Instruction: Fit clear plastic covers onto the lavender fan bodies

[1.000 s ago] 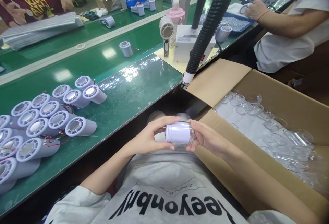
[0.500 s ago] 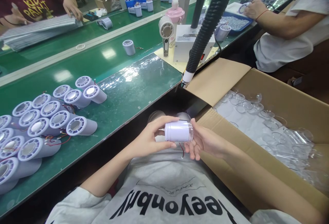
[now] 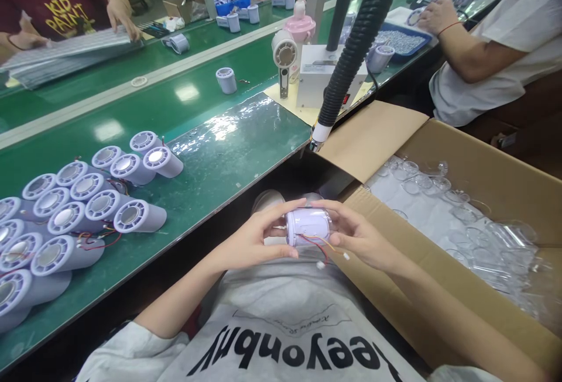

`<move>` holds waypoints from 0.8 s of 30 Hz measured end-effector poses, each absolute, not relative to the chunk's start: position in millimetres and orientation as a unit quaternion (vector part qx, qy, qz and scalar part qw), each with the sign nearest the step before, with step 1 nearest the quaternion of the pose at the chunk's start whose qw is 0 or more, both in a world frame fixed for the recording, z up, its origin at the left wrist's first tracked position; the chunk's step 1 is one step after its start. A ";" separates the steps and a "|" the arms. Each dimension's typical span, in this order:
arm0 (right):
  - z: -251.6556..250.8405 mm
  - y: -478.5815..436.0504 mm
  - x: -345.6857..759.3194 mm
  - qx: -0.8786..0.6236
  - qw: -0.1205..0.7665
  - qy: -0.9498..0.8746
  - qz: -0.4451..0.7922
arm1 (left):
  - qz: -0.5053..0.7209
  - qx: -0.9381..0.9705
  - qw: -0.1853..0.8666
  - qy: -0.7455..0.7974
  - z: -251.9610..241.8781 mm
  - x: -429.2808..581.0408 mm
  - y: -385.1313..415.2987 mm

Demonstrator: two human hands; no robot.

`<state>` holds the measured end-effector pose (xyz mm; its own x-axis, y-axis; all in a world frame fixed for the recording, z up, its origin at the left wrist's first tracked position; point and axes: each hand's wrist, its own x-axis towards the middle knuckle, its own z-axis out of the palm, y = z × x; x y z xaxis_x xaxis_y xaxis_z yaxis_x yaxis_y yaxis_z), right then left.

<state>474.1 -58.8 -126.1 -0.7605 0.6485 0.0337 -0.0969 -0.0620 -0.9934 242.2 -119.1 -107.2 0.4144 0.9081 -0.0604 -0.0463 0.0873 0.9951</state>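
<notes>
Between my two hands, above my lap, a pale lilac fan housing [image 3: 311, 225] lies on its side. My left hand [image 3: 259, 236] grips one end, thumb below and fingers over the top. Around the other end my right hand [image 3: 357, 233] is closed, with the thumb low on it. A clear plastic cover seems to sit around the housing. Red, black and yellow wires [image 3: 322, 247] with small white plugs hang from its side.
Rows of similar lilac housings [image 3: 88, 186] stand on the green bench at left. A cardboard box [image 3: 364, 218] of clear plastic covers [image 3: 469, 212] is at right. A black ribbed hose [image 3: 360, 37] hangs over the bench edge near a white machine [image 3: 320, 75]. Co-workers sit beyond.
The housing has been turned, so its wires now face me. My right hand has moved from beneath its end to close around it. The single housing on the belt has shifted slightly right.
</notes>
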 end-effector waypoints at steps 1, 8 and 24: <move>-125.7 -59.9 473.7 -0.224 0.270 -0.612 0.709 | 0.381 0.551 0.636 0.383 -108.5 242.3 -119.6; -118.1 -67.3 475.8 -0.288 0.256 -0.576 0.721 | 0.385 0.486 0.696 0.361 -116.7 244.0 -122.1; -150.5 21.0 538.4 -0.569 0.276 -0.656 0.412 | 0.295 0.601 0.400 0.626 -80.4 182.3 -40.3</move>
